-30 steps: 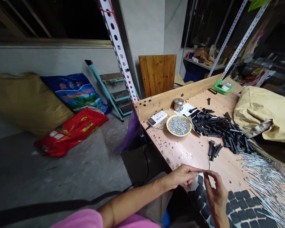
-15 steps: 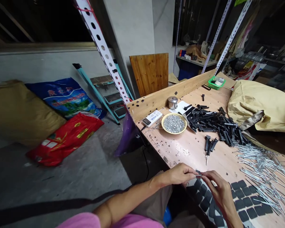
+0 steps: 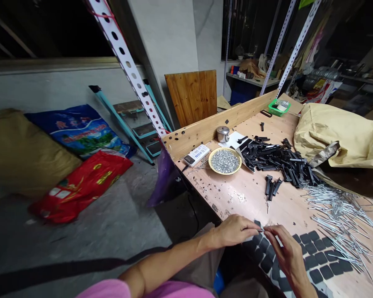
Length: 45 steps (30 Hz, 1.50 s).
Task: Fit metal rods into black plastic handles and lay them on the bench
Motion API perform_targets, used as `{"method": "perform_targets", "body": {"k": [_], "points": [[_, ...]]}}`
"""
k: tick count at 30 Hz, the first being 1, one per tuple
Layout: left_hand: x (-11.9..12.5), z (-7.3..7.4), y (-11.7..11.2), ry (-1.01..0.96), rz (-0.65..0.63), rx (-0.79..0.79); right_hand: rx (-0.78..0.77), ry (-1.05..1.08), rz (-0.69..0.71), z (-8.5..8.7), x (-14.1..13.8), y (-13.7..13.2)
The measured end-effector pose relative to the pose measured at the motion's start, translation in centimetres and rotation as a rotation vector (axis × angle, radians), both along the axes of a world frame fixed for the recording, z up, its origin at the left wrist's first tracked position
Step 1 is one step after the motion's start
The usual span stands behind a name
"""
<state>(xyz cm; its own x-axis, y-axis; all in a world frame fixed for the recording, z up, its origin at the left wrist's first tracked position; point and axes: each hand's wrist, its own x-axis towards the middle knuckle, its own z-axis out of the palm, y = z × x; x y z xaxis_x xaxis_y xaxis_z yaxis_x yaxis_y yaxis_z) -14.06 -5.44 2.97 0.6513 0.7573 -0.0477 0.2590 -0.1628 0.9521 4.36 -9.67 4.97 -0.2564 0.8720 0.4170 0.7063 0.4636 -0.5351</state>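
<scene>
My left hand (image 3: 234, 231) pinches a small thin piece (image 3: 261, 230) between thumb and fingers, over the table's front edge. From the other side, the fingertips of my right hand (image 3: 286, 248) close on the same piece; it shows edge-on and its kind is unclear. Beneath and beside my hands lie rows of black rounded-square pads (image 3: 325, 272) on pale backing, partly covered by my right hand. Several black plastic parts (image 3: 271, 186), one with a metal tip, lie beyond my fingers. To the right spreads a heap of thin metal rods (image 3: 338, 219).
Small metal nuts fill a yellow bowl (image 3: 225, 160), and more are scattered on the wooden table (image 3: 236, 211). Behind are a pile of black parts (image 3: 276, 159), a metal cup (image 3: 223, 134), a white device (image 3: 196, 155), a green basket (image 3: 279, 108) and a large tan bag (image 3: 338, 132).
The piece between my fingers has turned and now shows as a thin edge. My hands stay close together. The whole view has shifted slightly.
</scene>
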Motion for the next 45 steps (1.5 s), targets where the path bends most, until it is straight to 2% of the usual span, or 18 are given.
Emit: {"method": "perform_targets", "body": {"k": [2, 3, 7, 9, 13, 16, 18, 21, 24, 26, 28, 29, 31, 34, 37, 42, 45], "points": [[0.2, 0.5, -0.3, 0.080, 0.058, 0.232, -0.015, -0.007, -0.047, -0.1, 0.1, -0.2], [0.4, 0.6, -0.4, 0.096, 0.063, 0.272, 0.002, -0.014, -0.058, -0.1, 0.1, -0.3], [0.9, 0.7, -0.8, 0.045, -0.029, 0.169, 0.117, -0.063, -0.004, -0.3, 0.2, -0.8], [1.1, 0.5, -1.2, 0.055, 0.000, 0.281, 0.120, -0.080, -0.008, -0.4, 0.3, -0.9], [1.6, 0.1, -1.9, 0.150, 0.107, 0.649, 0.118, -0.101, -0.099, -0.9, 0.2, -1.1], [1.9, -0.2, -2.3, 0.176, 0.116, 0.737, 0.090, -0.095, -0.169, -1.6, 0.0, -1.2], [2.1, -0.3, -2.4, 0.191, 0.110, 0.731, -0.001, -0.054, -0.230, -2.0, 0.0, -1.2], [2.5, -0.4, -2.5, 0.163, 0.112, 0.602, -0.259, 0.007, -0.382, -2.3, 0.2, -1.1], [3.3, -0.1, -2.5, -0.013, 0.191, 0.269, -0.486, 0.101, -0.535, -1.8, 0.7, -1.3], [4.1, 0.1, -2.4, -0.218, 0.263, -0.077, -0.502, 0.295, -0.589, -1.3, 0.7, -1.9], [5.2, 0.3, -2.4, -0.449, 0.311, -0.424, -0.460, 0.544, -0.583, -1.2, 0.3, -2.6], [5.8, 0.4, -2.4, -0.548, 0.322, -0.558, -0.446, 0.658, -0.562, -1.3, 0.0, -3.0], [7.1, 0.5, -2.7, -0.677, 0.336, -0.702, -0.454, 0.827, -0.529, -1.8, -0.6, -3.8], [8.8, 0.4, -3.3, -0.715, 0.373, -0.721, -0.518, 0.976, -0.543, -2.6, -0.7, -4.6], [10.3, 0.0, -3.8, -0.667, 0.390, -0.649, -0.519, 0.981, -0.599, -2.9, 0.6, -5.3], [12.6, -0.7, -4.5, -0.540, 0.322, -0.583, -0.472, 0.630, -0.634, -3.0, 4.2, -6.0], [12.9, -0.9, -4.3, -0.422, 0.304, -0.668, -0.210, 0.228, -0.701, -3.7, 7.3, -6.1]]}}
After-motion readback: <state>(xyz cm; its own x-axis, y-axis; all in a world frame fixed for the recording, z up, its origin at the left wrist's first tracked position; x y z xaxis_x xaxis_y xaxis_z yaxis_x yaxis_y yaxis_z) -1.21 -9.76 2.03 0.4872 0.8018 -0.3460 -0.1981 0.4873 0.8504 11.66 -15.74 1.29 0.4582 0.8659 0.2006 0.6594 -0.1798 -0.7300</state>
